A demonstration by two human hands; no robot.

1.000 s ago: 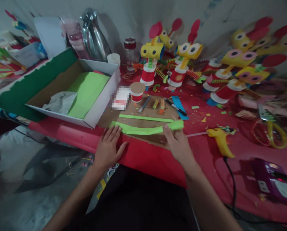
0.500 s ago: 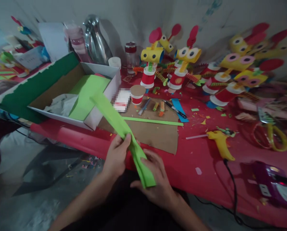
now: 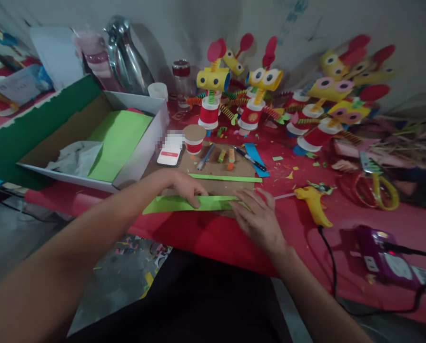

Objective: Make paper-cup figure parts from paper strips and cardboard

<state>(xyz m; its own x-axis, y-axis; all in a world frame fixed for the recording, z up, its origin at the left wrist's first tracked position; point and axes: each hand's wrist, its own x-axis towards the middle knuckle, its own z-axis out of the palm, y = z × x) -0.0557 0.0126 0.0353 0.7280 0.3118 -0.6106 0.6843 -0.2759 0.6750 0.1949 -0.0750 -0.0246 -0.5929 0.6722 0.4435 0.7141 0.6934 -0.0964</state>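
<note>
A folded green paper strip [image 3: 170, 204] lies crosswise at the front of the brown cardboard sheet. My left hand [image 3: 187, 186] presses on its middle, thumb and fingers closed on the paper. Over the strip's right end rests my right hand [image 3: 257, 216], its fingers spread and touching the paper. Just beyond, a thin green strip [image 3: 227, 178] lies on the cardboard, with a grey pen [image 3: 205, 158], small folded paper springs [image 3: 231, 158] and a black pen [image 3: 250, 158] behind it.
An open box [image 3: 141, 155] with green paper stands left. Behind are a phone [image 3: 170, 155], a lidded cup [image 3: 194, 139], a steel jug [image 3: 129, 62] and several cup figures [image 3: 209, 114]. A yellow glue gun [image 3: 314, 205], scissors [image 3: 380, 186] and purple power box [image 3: 387, 259] lie right.
The green strip has come down from the air onto the cardboard and turned crosswise. Both hands have moved forward with it, and my right hand's fingers now lie over its end.
</note>
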